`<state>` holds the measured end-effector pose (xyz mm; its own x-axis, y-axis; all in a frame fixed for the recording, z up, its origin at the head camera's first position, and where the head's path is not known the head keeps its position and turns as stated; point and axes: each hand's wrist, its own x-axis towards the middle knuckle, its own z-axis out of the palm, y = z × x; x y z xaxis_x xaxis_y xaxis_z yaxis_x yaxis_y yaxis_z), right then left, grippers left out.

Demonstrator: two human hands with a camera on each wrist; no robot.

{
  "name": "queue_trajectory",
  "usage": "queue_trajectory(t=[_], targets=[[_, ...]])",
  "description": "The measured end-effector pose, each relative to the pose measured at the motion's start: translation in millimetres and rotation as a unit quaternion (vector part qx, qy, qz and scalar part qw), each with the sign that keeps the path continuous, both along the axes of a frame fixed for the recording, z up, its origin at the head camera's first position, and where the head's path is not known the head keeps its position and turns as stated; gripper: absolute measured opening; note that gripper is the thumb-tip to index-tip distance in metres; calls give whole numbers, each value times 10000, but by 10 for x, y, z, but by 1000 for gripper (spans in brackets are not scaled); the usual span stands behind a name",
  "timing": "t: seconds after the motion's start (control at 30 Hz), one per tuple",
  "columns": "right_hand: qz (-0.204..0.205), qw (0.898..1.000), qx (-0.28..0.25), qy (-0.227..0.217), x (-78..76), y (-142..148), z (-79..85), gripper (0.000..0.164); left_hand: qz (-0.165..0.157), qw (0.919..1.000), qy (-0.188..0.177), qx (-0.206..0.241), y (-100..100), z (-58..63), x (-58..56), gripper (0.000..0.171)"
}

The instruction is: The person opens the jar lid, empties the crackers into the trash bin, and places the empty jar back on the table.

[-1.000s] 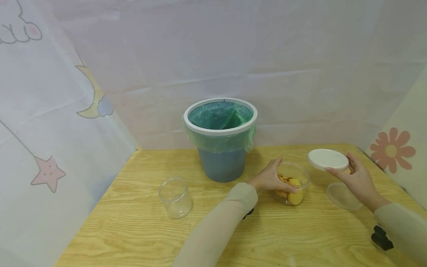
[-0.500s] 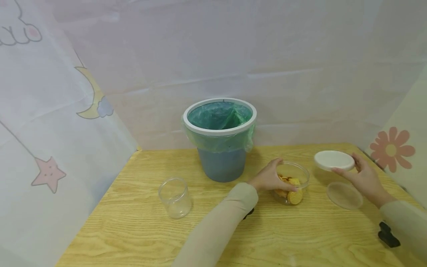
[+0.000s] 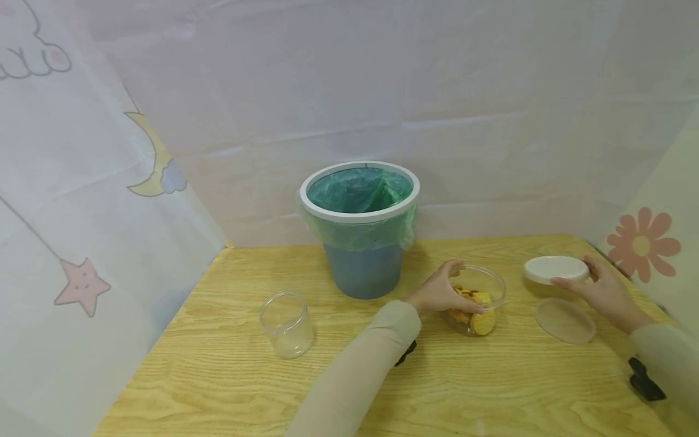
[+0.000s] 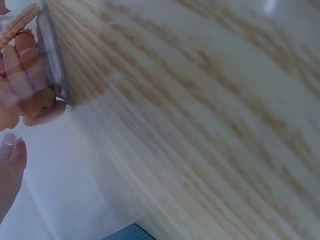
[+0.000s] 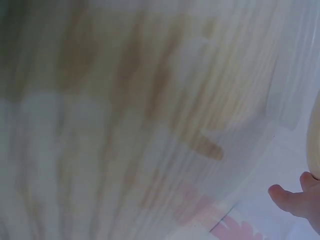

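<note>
My left hand grips a clear round jar by its rim. Inside are yellow and brown biscuits; the jar has no lid on. In the left wrist view the biscuits show through its wall, with a fingertip below. To the right, my right hand pinches a white round lid at its right edge, level and above the table. Under and in front of it, a translucent flat disc lies on the wood. The right wrist view catches only some fingers and the lid's edge.
A second clear jar, open and with nothing visible inside, stands on the left of the wooden table. Behind, in the middle, is a blue bin with a white rim and green liner. A patterned cloth wall closes off the back.
My right hand and the white lid have moved right and slightly down, away from the biscuit jar. The left hand and the jar stay in place.
</note>
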<state>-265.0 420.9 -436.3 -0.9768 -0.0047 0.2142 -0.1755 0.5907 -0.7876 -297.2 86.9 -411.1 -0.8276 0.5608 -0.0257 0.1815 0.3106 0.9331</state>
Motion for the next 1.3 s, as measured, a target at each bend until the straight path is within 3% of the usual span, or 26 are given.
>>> queue_trajectory(t=[0.37,0.77,1.07,1.2,1.3], targets=[[-55,9982,603,-47,-70,57,70,86,-2,9998,-170,89,-14,24,-5,96],[1,9914,935,-917,-147,131,110,99,13,9997,-234,64,6,18,3,95],[230,9786,1679,-1167,-166,178,72,97,-175,9995,-254,-4,-25,5,19,104],[350,9746,1724,-1387,-158,173,59,104,-170,9991,-379,59,-27,-2,23,105],[346,9752,1677,-1400,-162,159,67,105,-101,9996,-267,68,-28,-5,21,102]])
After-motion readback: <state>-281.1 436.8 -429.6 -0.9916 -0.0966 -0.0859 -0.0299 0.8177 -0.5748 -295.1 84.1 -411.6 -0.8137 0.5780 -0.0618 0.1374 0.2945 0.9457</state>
